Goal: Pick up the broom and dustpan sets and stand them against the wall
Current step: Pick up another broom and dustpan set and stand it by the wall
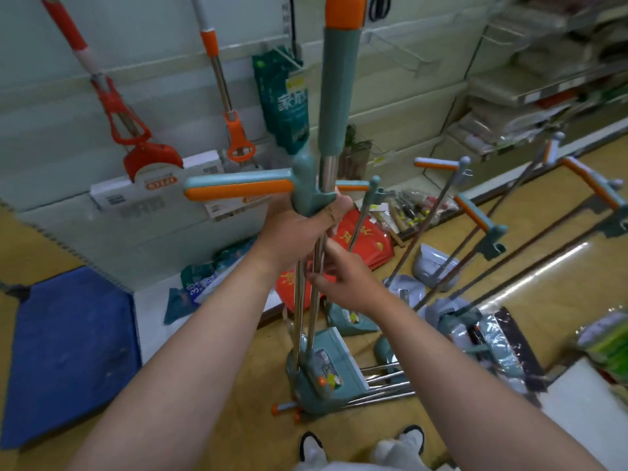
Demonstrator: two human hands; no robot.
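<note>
Fingers of left hand [299,229] wrapped round upright broom set [336,96] poles; right hand [343,280] fingers pinching poles below

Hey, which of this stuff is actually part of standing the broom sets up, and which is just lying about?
Job: held broom and dustpan set, gripped by left hand and right hand; other sets slanting at right; wall.

Lying about: blue mat; red bags; orange mops; white boxes; green packet.
</note>
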